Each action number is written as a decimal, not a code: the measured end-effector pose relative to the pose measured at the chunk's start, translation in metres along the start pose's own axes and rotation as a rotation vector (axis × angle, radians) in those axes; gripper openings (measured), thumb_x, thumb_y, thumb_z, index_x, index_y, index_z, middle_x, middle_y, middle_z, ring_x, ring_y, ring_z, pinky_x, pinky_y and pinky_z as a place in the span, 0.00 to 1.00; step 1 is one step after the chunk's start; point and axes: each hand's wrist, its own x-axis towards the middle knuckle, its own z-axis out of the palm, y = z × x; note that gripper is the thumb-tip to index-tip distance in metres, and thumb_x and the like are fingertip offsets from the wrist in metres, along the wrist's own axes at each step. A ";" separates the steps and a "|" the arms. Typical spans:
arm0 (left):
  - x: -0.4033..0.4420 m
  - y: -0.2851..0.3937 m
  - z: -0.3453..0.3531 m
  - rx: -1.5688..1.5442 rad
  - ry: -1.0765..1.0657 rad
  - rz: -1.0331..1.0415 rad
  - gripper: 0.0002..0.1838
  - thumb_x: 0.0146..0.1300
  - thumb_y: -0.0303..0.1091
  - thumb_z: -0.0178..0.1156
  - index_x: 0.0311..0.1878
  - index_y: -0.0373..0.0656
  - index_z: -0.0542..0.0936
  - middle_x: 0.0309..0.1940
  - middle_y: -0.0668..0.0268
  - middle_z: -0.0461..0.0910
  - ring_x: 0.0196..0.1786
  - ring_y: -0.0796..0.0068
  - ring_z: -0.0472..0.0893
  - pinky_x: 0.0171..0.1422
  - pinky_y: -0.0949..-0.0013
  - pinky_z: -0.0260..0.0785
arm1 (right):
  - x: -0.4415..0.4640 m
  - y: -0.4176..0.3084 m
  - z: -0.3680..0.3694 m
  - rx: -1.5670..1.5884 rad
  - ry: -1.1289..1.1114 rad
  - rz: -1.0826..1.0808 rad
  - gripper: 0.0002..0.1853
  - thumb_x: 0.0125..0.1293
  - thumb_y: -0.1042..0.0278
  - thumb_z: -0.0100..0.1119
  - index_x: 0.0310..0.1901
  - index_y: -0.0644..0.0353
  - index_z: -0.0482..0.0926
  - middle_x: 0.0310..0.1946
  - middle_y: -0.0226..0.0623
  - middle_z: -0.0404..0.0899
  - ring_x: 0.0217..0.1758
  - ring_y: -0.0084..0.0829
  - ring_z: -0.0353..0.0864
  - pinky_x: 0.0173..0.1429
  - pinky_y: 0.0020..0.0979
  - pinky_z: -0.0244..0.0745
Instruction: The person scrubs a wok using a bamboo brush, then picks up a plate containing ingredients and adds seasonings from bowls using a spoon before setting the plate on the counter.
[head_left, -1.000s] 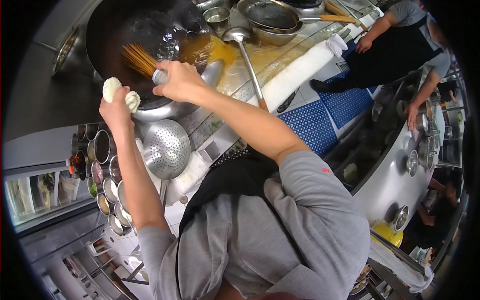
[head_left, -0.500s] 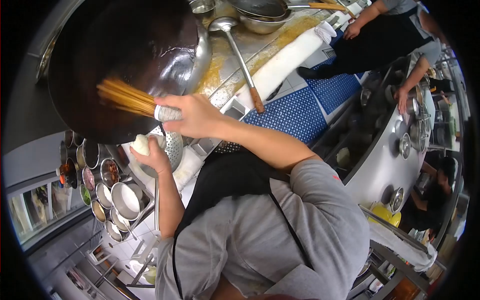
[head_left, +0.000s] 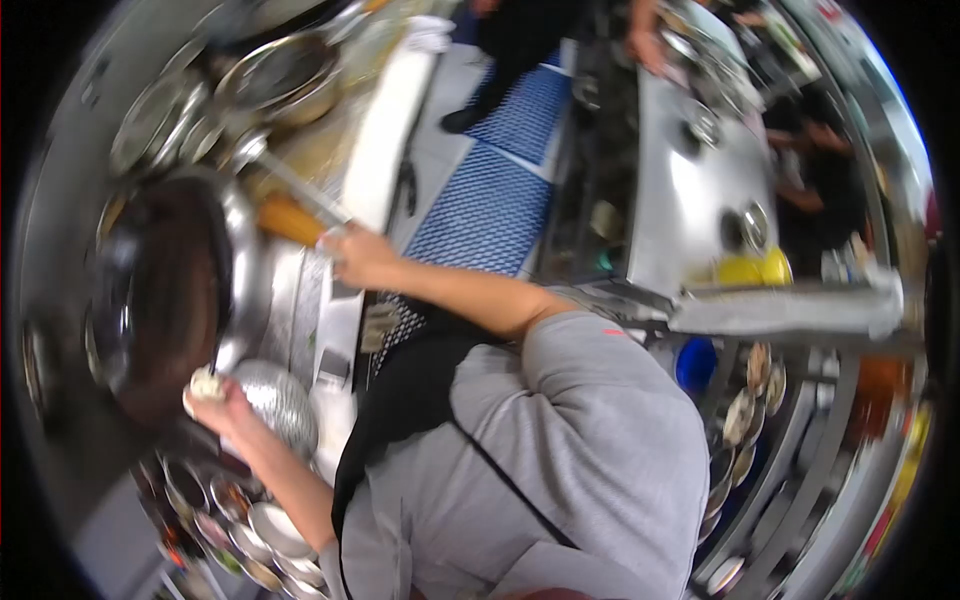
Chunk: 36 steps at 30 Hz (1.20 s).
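Observation:
My left hand (head_left: 222, 408) grips a white cloth (head_left: 207, 385) at the near edge of the large dark wok (head_left: 170, 290). To the right of the wok, my right hand (head_left: 358, 256) is closed on the bamboo brush (head_left: 290, 220), whose bristles point away to the upper left. The long-handled ladle (head_left: 290, 180) lies close by, its handle running down toward my right hand. A perforated strainer (head_left: 272, 408) sits just right of my left hand. Motion blur softens both hands.
Metal bowls (head_left: 280, 80) stand beyond the wok. A rolled white towel (head_left: 385, 130) lines the counter edge. Several containers (head_left: 280, 528) are at the lower left. A co-worker's hand (head_left: 647, 48) rests over the steel counter (head_left: 690, 200) on the right.
The view has swung right. My right hand has carried the brush out of the wok to its right, beside the ladle. My left hand still grips the cloth near the rim.

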 end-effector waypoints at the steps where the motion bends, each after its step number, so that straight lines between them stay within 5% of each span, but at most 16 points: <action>1: -0.006 -0.008 0.021 0.003 0.030 -0.017 0.13 0.67 0.43 0.52 0.37 0.46 0.80 0.25 0.69 0.79 0.21 0.75 0.75 0.19 0.75 0.64 | -0.010 0.004 0.005 -0.024 0.075 -0.059 0.33 0.58 0.59 0.68 0.67 0.51 0.74 0.55 0.63 0.76 0.62 0.57 0.76 0.67 0.45 0.74; 2: 0.024 -0.017 0.006 -0.003 -0.159 -0.076 0.14 0.66 0.43 0.51 0.38 0.45 0.80 0.27 0.68 0.79 0.23 0.74 0.76 0.21 0.75 0.63 | -0.016 0.009 0.010 -0.003 0.063 -0.042 0.33 0.58 0.59 0.69 0.67 0.50 0.74 0.59 0.64 0.72 0.64 0.59 0.72 0.69 0.47 0.72; 5: 0.022 -0.039 0.061 -0.025 0.118 -0.027 0.15 0.64 0.45 0.52 0.40 0.45 0.80 0.32 0.69 0.79 0.29 0.71 0.76 0.24 0.72 0.62 | -0.053 0.003 0.006 0.061 0.099 0.018 0.33 0.58 0.61 0.70 0.67 0.50 0.72 0.66 0.61 0.63 0.67 0.60 0.64 0.70 0.50 0.67; 6: 0.029 -0.044 0.063 -0.059 0.126 -0.041 0.15 0.63 0.45 0.52 0.39 0.45 0.80 0.31 0.69 0.79 0.28 0.70 0.75 0.24 0.71 0.62 | -0.064 0.005 0.011 0.033 0.193 -0.031 0.33 0.59 0.61 0.68 0.68 0.49 0.72 0.59 0.55 0.66 0.62 0.56 0.67 0.62 0.51 0.70; 9: 0.084 -0.058 0.040 -0.093 -0.066 -0.056 0.14 0.63 0.45 0.51 0.37 0.47 0.80 0.29 0.70 0.78 0.28 0.72 0.76 0.24 0.71 0.62 | -0.104 0.004 0.005 0.036 0.355 -0.049 0.31 0.59 0.67 0.68 0.66 0.50 0.73 0.61 0.54 0.65 0.62 0.54 0.67 0.60 0.48 0.73; 12: 0.091 -0.062 0.050 -0.077 -0.028 -0.046 0.15 0.64 0.44 0.50 0.38 0.46 0.81 0.30 0.69 0.80 0.28 0.73 0.77 0.24 0.72 0.63 | -0.149 0.022 0.005 0.120 0.481 -0.039 0.28 0.61 0.68 0.66 0.64 0.51 0.75 0.59 0.52 0.69 0.60 0.51 0.72 0.57 0.45 0.76; 16: 0.102 -0.062 0.049 -0.059 0.030 -0.042 0.15 0.65 0.44 0.50 0.40 0.45 0.82 0.33 0.66 0.82 0.30 0.71 0.78 0.24 0.72 0.64 | -0.217 0.079 0.017 0.053 0.373 0.223 0.23 0.62 0.68 0.64 0.60 0.53 0.78 0.52 0.49 0.75 0.50 0.50 0.81 0.55 0.45 0.78; 18: 0.119 -0.060 0.036 -0.054 0.009 -0.079 0.14 0.64 0.43 0.53 0.43 0.45 0.81 0.35 0.65 0.82 0.32 0.70 0.79 0.27 0.71 0.66 | -0.250 0.116 0.028 -0.020 0.188 0.536 0.21 0.63 0.66 0.62 0.59 0.51 0.79 0.54 0.50 0.75 0.53 0.54 0.80 0.57 0.47 0.78; 20: 0.105 -0.059 0.035 -0.052 -0.039 -0.124 0.14 0.65 0.43 0.55 0.44 0.45 0.81 0.37 0.65 0.82 0.33 0.70 0.79 0.29 0.70 0.68 | -0.280 0.167 0.040 -0.113 -0.057 0.702 0.18 0.60 0.62 0.62 0.52 0.54 0.84 0.45 0.54 0.84 0.50 0.54 0.84 0.56 0.50 0.79; 24: -0.028 -0.048 0.072 -0.033 0.041 -0.146 0.14 0.69 0.44 0.60 0.47 0.45 0.80 0.40 0.64 0.83 0.35 0.70 0.80 0.33 0.68 0.71 | -0.332 0.244 0.038 -0.205 -0.539 0.856 0.16 0.55 0.63 0.60 0.42 0.60 0.88 0.43 0.56 0.86 0.47 0.53 0.86 0.51 0.49 0.81; 26: -0.041 -0.065 0.027 -0.044 -0.343 -0.407 0.16 0.70 0.44 0.62 0.52 0.44 0.80 0.40 0.63 0.84 0.37 0.68 0.84 0.36 0.66 0.80 | -0.338 0.266 0.034 -0.187 -0.415 0.886 0.16 0.54 0.63 0.60 0.41 0.61 0.88 0.43 0.54 0.86 0.47 0.53 0.86 0.51 0.49 0.81; 28: -0.128 -0.088 0.038 -0.164 -0.366 -0.669 0.18 0.69 0.41 0.60 0.58 0.43 0.77 0.40 0.58 0.84 0.37 0.63 0.86 0.35 0.64 0.81 | -0.333 0.262 0.010 -0.158 -0.286 0.929 0.16 0.54 0.64 0.60 0.42 0.60 0.88 0.44 0.52 0.86 0.49 0.53 0.86 0.52 0.48 0.80; 29: -0.124 -0.110 0.007 0.063 -0.615 -0.662 0.22 0.67 0.40 0.62 0.61 0.42 0.74 0.41 0.57 0.83 0.36 0.60 0.85 0.34 0.62 0.82 | -0.324 0.271 0.007 -0.137 -0.277 0.891 0.16 0.54 0.64 0.59 0.43 0.59 0.88 0.45 0.51 0.86 0.50 0.53 0.86 0.53 0.48 0.80; 32: -0.196 -0.168 0.015 0.580 -0.409 -0.685 0.26 0.62 0.42 0.67 0.59 0.39 0.75 0.40 0.58 0.83 0.36 0.62 0.85 0.38 0.64 0.81 | -0.294 0.293 0.003 -0.064 -0.249 0.814 0.16 0.55 0.64 0.59 0.44 0.56 0.88 0.47 0.49 0.86 0.52 0.51 0.85 0.55 0.47 0.80; 34: -0.218 -0.207 0.028 0.708 -0.532 -0.866 0.22 0.61 0.42 0.70 0.53 0.41 0.79 0.37 0.63 0.83 0.37 0.69 0.84 0.42 0.67 0.78 | -0.277 0.300 0.000 -0.041 -0.258 0.803 0.17 0.55 0.63 0.59 0.45 0.54 0.88 0.48 0.47 0.86 0.53 0.49 0.85 0.56 0.46 0.80; 36: -0.209 -0.263 0.002 0.986 -0.626 -0.752 0.20 0.60 0.45 0.69 0.48 0.41 0.81 0.38 0.58 0.85 0.40 0.63 0.85 0.45 0.63 0.75 | -0.264 0.303 -0.007 -0.045 -0.276 0.790 0.17 0.56 0.63 0.59 0.46 0.53 0.88 0.48 0.45 0.86 0.53 0.47 0.85 0.57 0.45 0.80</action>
